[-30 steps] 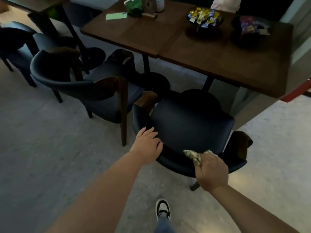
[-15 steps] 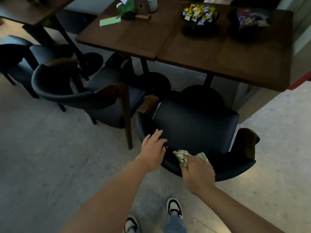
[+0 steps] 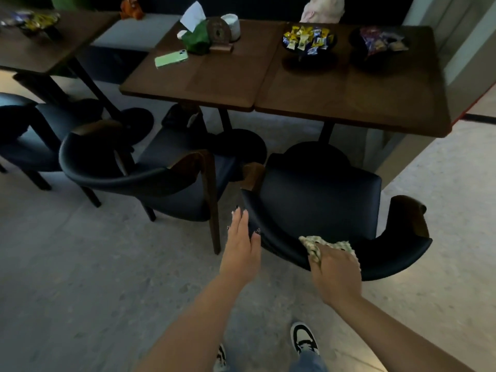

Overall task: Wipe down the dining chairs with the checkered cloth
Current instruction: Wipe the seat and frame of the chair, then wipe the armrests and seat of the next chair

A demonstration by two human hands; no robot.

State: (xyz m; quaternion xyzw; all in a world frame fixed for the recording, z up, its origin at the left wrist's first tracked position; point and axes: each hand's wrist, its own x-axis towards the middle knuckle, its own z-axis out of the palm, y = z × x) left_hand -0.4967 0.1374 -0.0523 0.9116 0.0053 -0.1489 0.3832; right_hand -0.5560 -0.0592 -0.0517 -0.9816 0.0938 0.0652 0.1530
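On chair backrest [image 3: 281, 234]: checkered cloth [image 3: 314, 247] under right hand [image 3: 335, 269]; left hand [image 3: 241, 251] beside.

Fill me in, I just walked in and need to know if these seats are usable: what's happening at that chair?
A person is wiping the nearest dining chair. Their right hand presses the checkered cloth onto the top of its curved backrest. The left hand lies flat, fingers straight, against the backrest's left end. The chair beside it is not being touched.
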